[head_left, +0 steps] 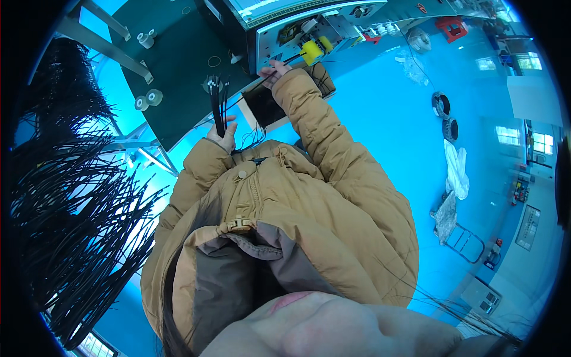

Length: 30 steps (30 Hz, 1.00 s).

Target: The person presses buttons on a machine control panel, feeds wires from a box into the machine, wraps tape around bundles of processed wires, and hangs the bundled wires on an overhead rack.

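Observation:
My left hand (224,135) is closed around a small bundle of black cables (217,101) that stand upright above it, over the dark green worktable (172,59). My right hand (273,72) reaches forward to the grey machine (297,33) and pinches a single black cable (291,59) that points at the yellow roller (312,50). A black box (264,104) sits on the table edge under my right sleeve. Both arms wear a tan padded jacket.
A large mass of black cables (71,214) hangs on a rack at the left. White spools (147,98) lie on the table. On the blue floor at the right are dark rings (441,104), a white bag (457,169) and a small metal cart (467,241).

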Available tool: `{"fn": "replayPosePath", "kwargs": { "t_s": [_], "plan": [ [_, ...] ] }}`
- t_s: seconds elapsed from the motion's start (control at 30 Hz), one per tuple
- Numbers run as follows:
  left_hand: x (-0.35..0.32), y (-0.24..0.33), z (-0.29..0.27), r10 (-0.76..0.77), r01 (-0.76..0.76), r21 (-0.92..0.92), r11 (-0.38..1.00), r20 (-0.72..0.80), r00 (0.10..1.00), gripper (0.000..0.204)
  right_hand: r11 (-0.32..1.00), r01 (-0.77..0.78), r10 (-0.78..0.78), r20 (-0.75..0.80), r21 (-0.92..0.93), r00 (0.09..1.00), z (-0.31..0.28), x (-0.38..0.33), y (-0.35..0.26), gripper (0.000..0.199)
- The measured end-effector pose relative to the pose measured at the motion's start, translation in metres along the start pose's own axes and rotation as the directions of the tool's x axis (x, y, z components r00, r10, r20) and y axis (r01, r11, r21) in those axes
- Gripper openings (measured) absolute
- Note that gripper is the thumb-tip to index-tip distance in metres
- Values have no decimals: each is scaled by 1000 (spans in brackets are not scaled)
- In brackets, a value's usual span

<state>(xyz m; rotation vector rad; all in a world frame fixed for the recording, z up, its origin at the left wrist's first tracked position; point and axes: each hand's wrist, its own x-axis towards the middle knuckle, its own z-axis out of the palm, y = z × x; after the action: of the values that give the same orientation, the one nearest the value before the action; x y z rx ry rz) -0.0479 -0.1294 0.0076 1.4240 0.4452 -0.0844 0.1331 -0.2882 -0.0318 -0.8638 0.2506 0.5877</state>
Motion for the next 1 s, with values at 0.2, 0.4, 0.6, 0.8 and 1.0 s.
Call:
{"fn": "replayPosePath", "kwargs": {
  "t_s": [0.2,0.4,0.6,0.8,1.0],
  "plan": [
    [2,2,1,-18,23,72,997,-69,997,37,993,60,-78,-188,-103,979,-5,3,0,20],
    [4,-6,5,2,4,49,999,-118,993,31,946,86,-125,-107,-313,986,-12,-14,3,19],
    [11,-15,12,-10,10,-31,999,-12,1000,24,323,-21,-138,-69,-946,988,-8,-54,-4,23],
    [4,-12,-1,-42,42,-28,999,-10,999,25,40,252,-285,231,-967,930,-6,-46,4,23],
    [6,-9,7,-55,54,18,998,43,998,26,621,55,-64,19,-782,998,-43,-29,18,23]
  ]
}}
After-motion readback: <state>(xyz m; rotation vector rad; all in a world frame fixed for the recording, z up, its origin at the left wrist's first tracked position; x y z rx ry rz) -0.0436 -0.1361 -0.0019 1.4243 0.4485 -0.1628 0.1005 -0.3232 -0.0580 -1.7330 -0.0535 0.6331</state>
